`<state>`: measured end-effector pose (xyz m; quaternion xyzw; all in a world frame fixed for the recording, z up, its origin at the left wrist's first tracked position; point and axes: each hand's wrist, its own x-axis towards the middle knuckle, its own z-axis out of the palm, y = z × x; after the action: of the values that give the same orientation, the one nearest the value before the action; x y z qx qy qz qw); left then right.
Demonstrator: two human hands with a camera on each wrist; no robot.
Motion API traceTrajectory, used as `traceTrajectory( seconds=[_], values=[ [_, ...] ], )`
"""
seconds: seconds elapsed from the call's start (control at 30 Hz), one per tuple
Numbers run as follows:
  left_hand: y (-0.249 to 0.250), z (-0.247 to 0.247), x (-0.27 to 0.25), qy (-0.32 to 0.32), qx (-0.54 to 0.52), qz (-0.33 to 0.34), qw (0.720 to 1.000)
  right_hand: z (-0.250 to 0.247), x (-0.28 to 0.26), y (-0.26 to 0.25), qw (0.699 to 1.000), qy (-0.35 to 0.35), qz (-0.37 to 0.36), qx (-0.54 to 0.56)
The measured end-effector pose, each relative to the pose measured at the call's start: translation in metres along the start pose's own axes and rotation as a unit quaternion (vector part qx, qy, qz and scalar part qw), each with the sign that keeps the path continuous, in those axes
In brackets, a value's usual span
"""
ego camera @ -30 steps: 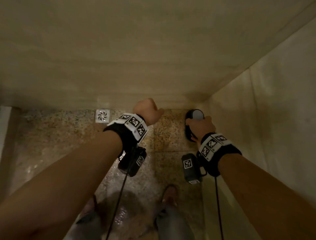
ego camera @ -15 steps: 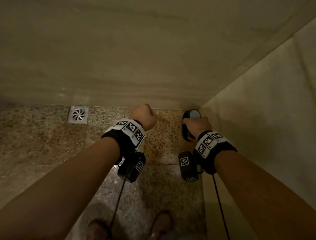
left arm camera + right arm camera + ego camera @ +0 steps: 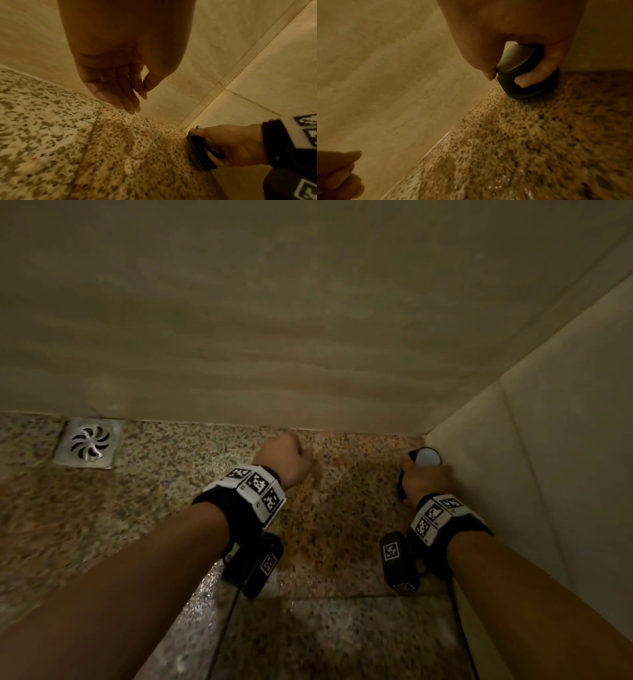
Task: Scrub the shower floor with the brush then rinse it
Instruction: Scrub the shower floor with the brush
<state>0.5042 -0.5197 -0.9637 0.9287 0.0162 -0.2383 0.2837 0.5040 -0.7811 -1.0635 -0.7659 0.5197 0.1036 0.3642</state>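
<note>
Your view has tipped forward since a second ago: the feet have dropped out of the bottom of the head view, the drain (image 3: 88,442) has slid left, and both hands sit closer to the back wall (image 3: 274,320).

Nearest you, the forearms run in from the bottom corners, each wrist wrapped in a black band with checkered markers and a small black camera slung beneath. Under them the floor (image 3: 164,508) is speckled granite, and it glistens wet along the seam below your left wrist.

Your right hand (image 3: 423,479) has the brush (image 3: 426,457) gripped tight. In the right wrist view the fingers curl around the dark round body, thumb on the near side, with the pale top showing under the palm. The brush is down on the floor, bristles against the granite, tucked into the corner where the back wall meets the side wall (image 3: 555,440), just beside the side wall.

Your left hand (image 3: 286,462) holds nothing. From the head view it looks balled up, but the left wrist view shows the fingers (image 3: 120,93) hanging loose and lightly bent over the floor, well apart from the brush.

Farther off, the drain is a square metal grate with swirl slots, set against the foot of the back wall at far left.
</note>
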Motion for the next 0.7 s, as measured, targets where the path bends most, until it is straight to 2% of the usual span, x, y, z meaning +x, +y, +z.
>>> traceTrajectory(
  seconds=[0.07, 0.27, 0.4, 0.53, 0.6, 0.63, 0.7],
  values=[
    [-0.009, 0.003, 0.005, 0.005, 0.0, 0.008, 1.0, -0.006, -0.023, -0.012, 1.0, 0.011, -0.016, -0.016],
    [-0.038, -0.004, 0.007, 0.032, 0.004, 0.008, 0.999, 0.003, -0.034, -0.041, 0.992, 0.054, -0.115, -0.024],
    [-0.055, -0.012, 0.01, 0.052, 0.012, -0.008, 0.999, 0.072, -0.09, -0.05, 0.967, -0.022, -0.213, -0.14],
    [-0.08, -0.03, 0.001, 0.121, 0.064, -0.043, 0.99, 0.151, -0.204, -0.066, 0.928, -0.195, -0.303, -0.091],
    [-0.101, -0.045, -0.009, 0.143, 0.112, -0.074, 0.981, 0.159, -0.229, -0.077, 0.914, -0.274, -0.286, -0.083],
    [-0.111, -0.051, -0.013, 0.135, 0.135, -0.091, 0.977, 0.154, -0.226, -0.078, 0.92, -0.286, -0.259, -0.075],
    [-0.121, -0.053, -0.016, 0.104, 0.159, -0.106, 0.976, 0.126, -0.199, -0.075, 0.944, -0.233, -0.231, -0.045]
  ],
)
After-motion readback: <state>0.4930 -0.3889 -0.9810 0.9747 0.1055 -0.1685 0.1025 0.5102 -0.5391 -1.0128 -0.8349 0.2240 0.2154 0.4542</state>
